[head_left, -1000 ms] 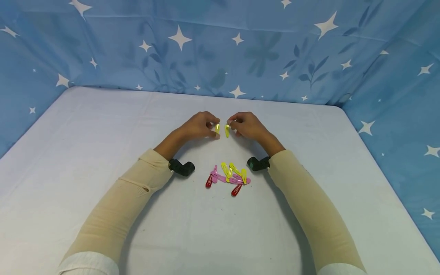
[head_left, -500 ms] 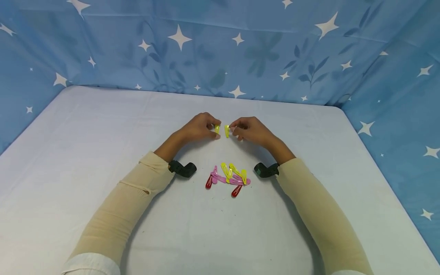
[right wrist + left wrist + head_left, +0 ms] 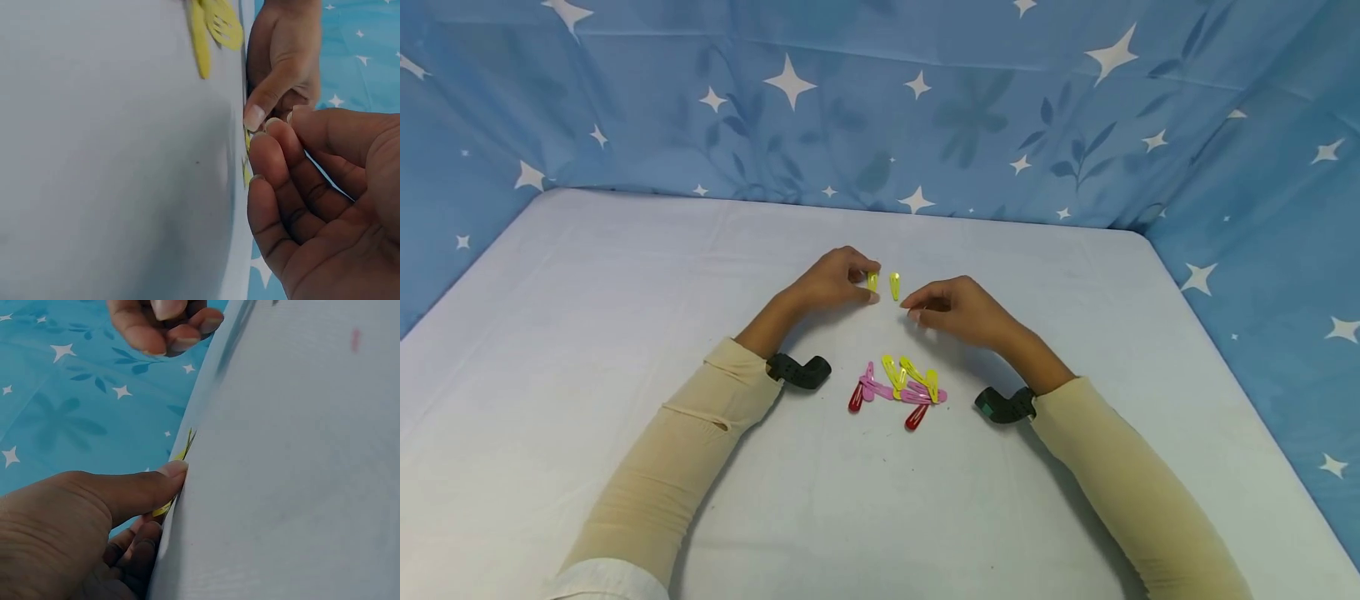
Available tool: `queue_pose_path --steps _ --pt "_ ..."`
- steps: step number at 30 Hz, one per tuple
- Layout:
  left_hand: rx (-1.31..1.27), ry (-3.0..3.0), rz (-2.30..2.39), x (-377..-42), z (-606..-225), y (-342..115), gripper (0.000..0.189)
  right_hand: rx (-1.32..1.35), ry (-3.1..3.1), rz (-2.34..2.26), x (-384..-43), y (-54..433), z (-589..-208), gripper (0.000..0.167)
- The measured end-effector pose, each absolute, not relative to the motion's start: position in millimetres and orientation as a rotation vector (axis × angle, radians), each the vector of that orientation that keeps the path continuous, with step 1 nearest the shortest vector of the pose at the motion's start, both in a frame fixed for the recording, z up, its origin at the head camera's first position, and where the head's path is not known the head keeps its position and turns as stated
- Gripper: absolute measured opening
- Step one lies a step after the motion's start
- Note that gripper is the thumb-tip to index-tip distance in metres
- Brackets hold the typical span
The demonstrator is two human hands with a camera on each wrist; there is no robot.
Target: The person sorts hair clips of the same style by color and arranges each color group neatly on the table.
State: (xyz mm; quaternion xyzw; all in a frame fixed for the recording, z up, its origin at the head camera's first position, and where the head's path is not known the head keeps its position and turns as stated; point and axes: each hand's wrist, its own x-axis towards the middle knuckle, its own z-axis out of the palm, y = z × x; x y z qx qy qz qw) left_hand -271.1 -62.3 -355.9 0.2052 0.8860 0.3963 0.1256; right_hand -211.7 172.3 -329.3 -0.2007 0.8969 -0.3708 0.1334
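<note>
In the head view my left hand (image 3: 835,278) holds a yellow snap hair clip (image 3: 872,282) between thumb and fingers, low at the white table. Beside it, a second yellow hair clip (image 3: 895,286) lies on the cloth, touched by neither hand. My right hand (image 3: 966,312) is just to the right and nearer, its fingers loosely bent with nothing in them. The left wrist view shows the thumb against the yellow clip (image 3: 161,510). From the right wrist, the right hand's fingers (image 3: 269,156) partly hide the clips behind them.
Nearer the front lies a loose pile of hair clips: yellow ones (image 3: 891,371), pink ones (image 3: 917,397), and two red ones, one at the left (image 3: 856,398) and one at the front (image 3: 915,418). A blue star-patterned curtain (image 3: 880,108) hangs behind the white table (image 3: 820,500).
My right hand has let go of the second yellow clip and moved right and toward the front. The left hand stays with its clip almost unmoved; the pile is unchanged.
</note>
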Motion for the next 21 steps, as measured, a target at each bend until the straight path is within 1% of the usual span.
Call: queue_pose_path --steps 6,14,21 --pt "0.59 2.554 1.19 -270.1 -358.4 -63.0 0.053 -0.687 2.518 -1.102 -200.4 178.9 -333.0 0.023" --pt "0.596 2.578 1.168 -266.8 -357.3 -63.6 0.052 -0.768 2.396 -1.045 -191.9 177.9 -332.6 0.029" --pt "0.629 2.605 1.13 -263.4 -356.5 -60.0 0.051 -0.736 2.343 -1.021 -187.0 177.8 -334.7 0.036"
